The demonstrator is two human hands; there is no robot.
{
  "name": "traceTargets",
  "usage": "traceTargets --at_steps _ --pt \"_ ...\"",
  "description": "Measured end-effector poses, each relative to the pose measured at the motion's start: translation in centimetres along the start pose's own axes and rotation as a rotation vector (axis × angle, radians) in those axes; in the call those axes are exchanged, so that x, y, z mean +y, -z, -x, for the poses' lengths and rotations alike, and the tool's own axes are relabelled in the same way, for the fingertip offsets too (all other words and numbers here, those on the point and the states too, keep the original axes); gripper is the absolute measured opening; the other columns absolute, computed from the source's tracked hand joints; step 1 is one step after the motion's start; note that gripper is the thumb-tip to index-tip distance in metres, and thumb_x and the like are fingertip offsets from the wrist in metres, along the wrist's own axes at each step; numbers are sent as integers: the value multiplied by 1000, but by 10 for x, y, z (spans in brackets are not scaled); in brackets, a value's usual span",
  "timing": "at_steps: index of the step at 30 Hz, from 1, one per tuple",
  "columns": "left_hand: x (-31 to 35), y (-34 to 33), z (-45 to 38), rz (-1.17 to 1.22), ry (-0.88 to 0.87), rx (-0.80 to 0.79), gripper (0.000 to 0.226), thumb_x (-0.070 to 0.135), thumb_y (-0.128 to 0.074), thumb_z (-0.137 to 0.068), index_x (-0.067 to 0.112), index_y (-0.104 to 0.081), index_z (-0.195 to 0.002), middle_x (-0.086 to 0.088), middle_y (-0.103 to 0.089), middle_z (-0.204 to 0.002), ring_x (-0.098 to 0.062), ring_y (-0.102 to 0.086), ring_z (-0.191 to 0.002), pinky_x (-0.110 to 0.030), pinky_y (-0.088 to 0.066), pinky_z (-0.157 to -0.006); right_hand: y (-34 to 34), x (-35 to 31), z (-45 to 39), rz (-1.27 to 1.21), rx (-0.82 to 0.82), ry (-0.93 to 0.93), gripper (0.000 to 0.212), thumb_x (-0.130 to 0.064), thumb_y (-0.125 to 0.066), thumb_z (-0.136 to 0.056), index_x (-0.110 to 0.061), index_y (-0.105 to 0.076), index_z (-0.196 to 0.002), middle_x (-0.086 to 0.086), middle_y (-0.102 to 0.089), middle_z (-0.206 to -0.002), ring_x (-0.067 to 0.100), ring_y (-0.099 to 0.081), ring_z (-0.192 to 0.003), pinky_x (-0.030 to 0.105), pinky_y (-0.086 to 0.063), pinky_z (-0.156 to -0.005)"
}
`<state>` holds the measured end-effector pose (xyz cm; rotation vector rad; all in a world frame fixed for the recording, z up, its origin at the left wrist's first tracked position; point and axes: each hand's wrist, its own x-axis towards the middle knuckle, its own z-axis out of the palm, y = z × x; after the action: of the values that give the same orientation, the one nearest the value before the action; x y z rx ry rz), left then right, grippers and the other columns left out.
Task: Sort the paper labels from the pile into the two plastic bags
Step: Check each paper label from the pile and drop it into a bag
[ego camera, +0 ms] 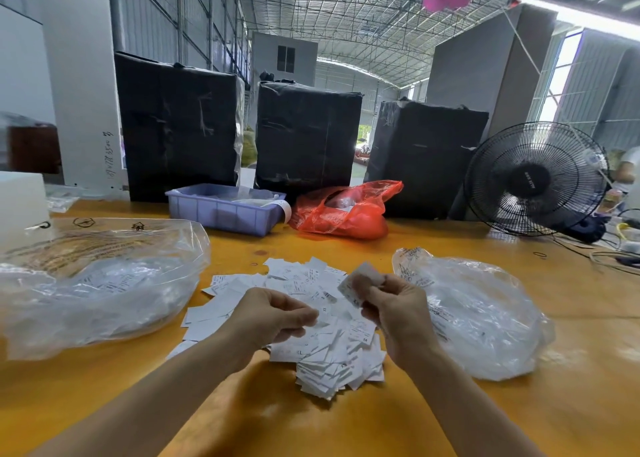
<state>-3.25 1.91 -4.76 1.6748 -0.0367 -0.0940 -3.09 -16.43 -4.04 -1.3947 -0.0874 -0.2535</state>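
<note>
Head view: over the pile of labels [311, 321] on the table [346, 422], the left hand [273, 314] curls loosely, empty, while the right hand [394, 309] pinches one label [358, 283]. Clear bags lie left [93, 283] and right [485, 318] of the pile.

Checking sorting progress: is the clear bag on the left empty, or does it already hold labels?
Not empty. White printed labels show through the left clear bag, which lies slumped on the table. How many, cannot tell.

Bags flank pile [301, 321]: left bag [100, 283], right bag [481, 314]. Bare table [311, 422] in front; tray [225, 209], red bag [346, 210] behind.
</note>
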Motion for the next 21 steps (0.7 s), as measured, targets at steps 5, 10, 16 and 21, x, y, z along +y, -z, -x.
traceTargets --at_steps 5,10,16,21 --pt "2 -3 3 32 33 -49 9 15 -82 -66 9 -75 -66 -7 -72 -67 -6 -61 -50 -15 -42 -44 -10 -9 10 -81 -87 61 10 0 -72 -74 -3 -66 -82 7 -71 -73 16 -69 -67 20 -53 -58" --pt "4 -4 6 80 41 -100 14 19 -81 -54 10 -76 -62 -8 -71 -67 -7 -60 -49 -15 -39 -43 -15 -5 15 133 -112 164 10 -4 -74 -77 -7 -66 -81 9 -70 -76 13 -65 -65 19 -51 -57" --pt "5 -4 6 135 50 -120 12 16 -79 -55 8 -74 -62 -10 -72 -70 -9 -61 -50 -16 -42 -43 -16 0 17 189 -146 92 10 -5 -74 -78 -8 -67 -84 13 -70 -83 20 -64 -73 28 -53 -66" --pt "5 -1 5 135 70 -134 14 17 -79 -55 8 -75 -65 -11 -73 -75 -9 -61 -52 -17 -43 -45 -18 0 16 92 -106 66 8 -4 -71 -80 -9 -66 -83 9 -70 -76 18 -67 -65 22 -53 -58"
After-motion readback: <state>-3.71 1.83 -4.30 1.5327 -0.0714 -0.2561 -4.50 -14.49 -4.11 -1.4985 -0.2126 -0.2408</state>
